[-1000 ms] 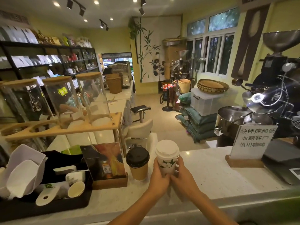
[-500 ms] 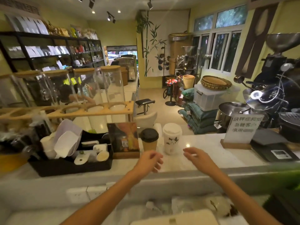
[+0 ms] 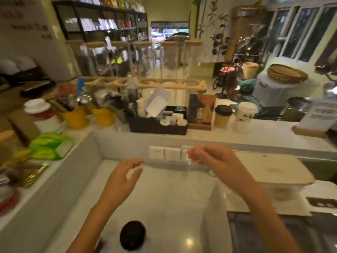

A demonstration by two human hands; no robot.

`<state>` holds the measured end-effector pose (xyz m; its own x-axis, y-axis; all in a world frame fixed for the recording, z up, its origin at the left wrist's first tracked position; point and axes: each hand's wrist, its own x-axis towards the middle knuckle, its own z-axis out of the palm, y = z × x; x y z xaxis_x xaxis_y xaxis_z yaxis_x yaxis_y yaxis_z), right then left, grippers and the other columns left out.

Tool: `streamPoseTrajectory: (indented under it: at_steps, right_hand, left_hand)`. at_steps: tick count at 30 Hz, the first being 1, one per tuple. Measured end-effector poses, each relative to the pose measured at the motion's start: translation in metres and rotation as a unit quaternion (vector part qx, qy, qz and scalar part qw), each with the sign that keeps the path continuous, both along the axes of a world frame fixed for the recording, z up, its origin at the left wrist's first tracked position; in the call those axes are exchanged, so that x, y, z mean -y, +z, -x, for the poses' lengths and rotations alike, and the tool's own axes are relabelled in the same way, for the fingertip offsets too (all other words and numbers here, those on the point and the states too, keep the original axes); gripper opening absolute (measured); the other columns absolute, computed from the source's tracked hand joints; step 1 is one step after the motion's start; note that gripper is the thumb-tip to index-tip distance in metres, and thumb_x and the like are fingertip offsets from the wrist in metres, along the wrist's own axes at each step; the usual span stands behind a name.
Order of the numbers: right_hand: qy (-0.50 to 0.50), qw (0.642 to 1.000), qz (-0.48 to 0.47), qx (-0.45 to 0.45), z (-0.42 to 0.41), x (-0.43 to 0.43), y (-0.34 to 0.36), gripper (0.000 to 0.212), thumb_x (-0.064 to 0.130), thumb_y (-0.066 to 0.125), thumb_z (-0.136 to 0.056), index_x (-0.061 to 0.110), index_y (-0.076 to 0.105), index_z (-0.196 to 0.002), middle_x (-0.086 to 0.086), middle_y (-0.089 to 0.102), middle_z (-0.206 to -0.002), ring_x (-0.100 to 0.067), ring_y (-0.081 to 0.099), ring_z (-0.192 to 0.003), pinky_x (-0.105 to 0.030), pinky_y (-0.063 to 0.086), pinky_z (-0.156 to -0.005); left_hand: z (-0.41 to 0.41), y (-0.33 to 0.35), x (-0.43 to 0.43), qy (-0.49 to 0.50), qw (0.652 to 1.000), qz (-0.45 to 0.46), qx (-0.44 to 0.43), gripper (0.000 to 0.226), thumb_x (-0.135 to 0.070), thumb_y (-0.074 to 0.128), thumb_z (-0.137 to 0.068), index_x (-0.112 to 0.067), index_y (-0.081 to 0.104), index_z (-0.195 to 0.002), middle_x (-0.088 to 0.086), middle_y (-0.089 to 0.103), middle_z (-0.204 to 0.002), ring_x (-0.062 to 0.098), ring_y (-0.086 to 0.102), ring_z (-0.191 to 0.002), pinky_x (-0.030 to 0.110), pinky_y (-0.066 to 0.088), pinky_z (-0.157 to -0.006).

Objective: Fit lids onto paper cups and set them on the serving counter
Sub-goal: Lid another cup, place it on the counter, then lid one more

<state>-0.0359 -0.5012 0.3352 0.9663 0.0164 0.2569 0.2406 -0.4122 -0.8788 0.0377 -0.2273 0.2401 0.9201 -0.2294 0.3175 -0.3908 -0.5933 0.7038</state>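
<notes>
Two lidded paper cups stand side by side on the raised serving counter point(image 3: 264, 132): a brown cup with a black lid point(image 3: 222, 116) and, to its right, a white cup with a white lid point(image 3: 244, 116). Both my hands are below them over the lower white worktop point(image 3: 164, 194), apart from the cups. My left hand point(image 3: 121, 179) is empty with fingers spread. My right hand point(image 3: 213, 162) hangs with fingers loosely curled and nothing in it. A black lid point(image 3: 132, 235) lies on the lower worktop near the bottom edge, blurred.
A black organizer tray point(image 3: 156, 127) with small white items stands left of the cups, beside a brown box point(image 3: 200, 110). Yellow pots point(image 3: 75, 116), a white jar point(image 3: 42, 114) and green packets point(image 3: 49, 147) crowd the left. Wall sockets point(image 3: 165, 153) face me. A sign stand point(image 3: 317, 117) is right.
Both hands let go of the white cup, which stays on the serving counter, and drew back down over the lower worktop. My view dropped and swung left.
</notes>
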Motion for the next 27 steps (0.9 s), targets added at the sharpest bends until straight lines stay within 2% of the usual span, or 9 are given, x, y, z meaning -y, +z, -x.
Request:
streamPoseTrajectory:
  at_steps: [2, 5, 7, 10, 13, 16, 20, 23, 27]
  right_hand:
    - [0.033, 0.998, -0.015, -0.050, -0.003, -0.054, -0.043, 0.018, 0.012, 0.059, -0.095, 0.016, 0.074, -0.103, 0.004, 0.074, -0.096, -0.012, 0.069, -0.091, -0.021, 0.054, -0.079]
    - [0.060, 0.986, 0.017, -0.155, -0.009, -0.126, -0.120, 0.037, 0.012, 0.058, -0.096, 0.026, 0.057, -0.131, 0.006, 0.062, -0.128, -0.008, 0.058, -0.117, -0.022, 0.048, -0.097]
    - [0.075, 0.974, 0.054, -0.205, -0.013, -0.163, -0.170, 0.059, 0.017, 0.057, -0.097, 0.035, 0.033, -0.147, 0.008, 0.040, -0.151, -0.005, 0.039, -0.135, -0.022, 0.034, -0.109]
    - [0.092, 0.960, 0.088, -0.251, -0.016, -0.205, -0.224, 0.082, 0.017, 0.056, -0.094, 0.054, 0.003, -0.145, 0.013, 0.005, -0.163, -0.011, 0.013, -0.149, -0.026, 0.016, -0.116]
    - [0.091, 0.946, 0.096, -0.296, -0.014, -0.234, -0.257, 0.096, 0.015, 0.060, -0.091, 0.060, -0.006, -0.144, 0.009, -0.008, -0.164, -0.019, 0.005, -0.151, -0.035, 0.018, -0.116]
    - [0.086, 0.944, 0.120, -0.294, -0.009, -0.251, -0.273, 0.095, 0.011, 0.062, -0.091, 0.052, -0.003, -0.147, 0.003, -0.003, -0.165, -0.018, -0.003, -0.151, -0.040, 0.011, -0.121]
    - [0.038, 0.943, 0.168, -0.286, -0.007, -0.255, -0.280, 0.077, 0.002, 0.053, -0.095, 0.036, 0.016, -0.153, 0.001, 0.002, -0.164, -0.019, 0.003, -0.151, -0.036, 0.012, -0.120]
    - [0.004, 0.939, 0.197, -0.282, -0.005, -0.245, -0.285, 0.073, 0.001, 0.053, -0.094, 0.031, 0.021, -0.152, 0.001, 0.005, -0.164, -0.019, 0.007, -0.151, -0.034, 0.014, -0.120]
    - [-0.034, 0.927, 0.240, -0.286, -0.002, -0.234, -0.292, 0.069, 0.017, 0.063, -0.092, 0.025, 0.027, -0.151, 0.003, 0.015, -0.163, -0.017, 0.016, -0.149, -0.031, 0.017, -0.119]
  left_hand:
    - [0.015, -0.041, -0.048, 0.031, 0.997, -0.060, -0.036, 0.041, -0.023, 0.065, -0.094, -0.019, 0.058, -0.135, 0.003, 0.057, -0.139, 0.021, 0.050, -0.131, 0.026, 0.032, -0.109]
    - [0.034, -0.097, -0.099, 0.028, 0.984, -0.140, -0.105, 0.072, -0.040, 0.059, -0.096, -0.026, 0.020, -0.155, 0.003, 0.018, -0.164, 0.024, 0.007, -0.153, 0.031, 0.007, -0.120]
    - [0.038, -0.125, -0.120, 0.015, 0.971, -0.202, -0.129, 0.091, -0.050, 0.056, -0.095, -0.021, -0.008, -0.154, 0.005, -0.007, -0.166, 0.025, -0.016, -0.152, 0.038, -0.008, -0.121]
    - [0.040, -0.157, -0.137, -0.009, 0.947, -0.278, -0.164, 0.103, -0.059, 0.053, -0.092, -0.015, -0.024, -0.145, 0.008, -0.024, -0.162, 0.029, -0.027, -0.148, 0.043, -0.021, -0.117]
    - [0.040, -0.179, -0.141, -0.046, 0.935, -0.285, -0.203, 0.098, -0.059, 0.050, -0.093, -0.023, -0.018, -0.153, 0.010, -0.021, -0.164, 0.031, -0.023, -0.150, 0.043, -0.021, -0.117]
    - [0.043, -0.191, -0.138, -0.079, 0.928, -0.270, -0.245, 0.085, -0.053, 0.050, -0.096, -0.029, -0.005, -0.157, 0.007, -0.013, -0.166, 0.029, -0.015, -0.153, 0.046, -0.009, -0.123]
    - [0.046, -0.194, -0.134, -0.113, 0.922, -0.294, -0.226, 0.076, -0.038, 0.051, -0.100, -0.026, 0.003, -0.158, 0.004, -0.004, -0.167, 0.025, -0.007, -0.154, 0.045, -0.008, -0.124]
    - [0.047, -0.192, -0.128, -0.112, 0.917, -0.331, -0.194, 0.071, -0.033, 0.049, -0.102, -0.025, 0.006, -0.158, 0.004, 0.000, -0.168, 0.025, -0.005, -0.154, 0.045, -0.007, -0.125]
    - [0.046, -0.194, -0.124, -0.108, 0.901, -0.375, -0.190, 0.065, -0.029, 0.046, -0.104, -0.023, 0.010, -0.157, 0.006, 0.002, -0.167, 0.028, -0.003, -0.154, 0.045, -0.003, -0.125]
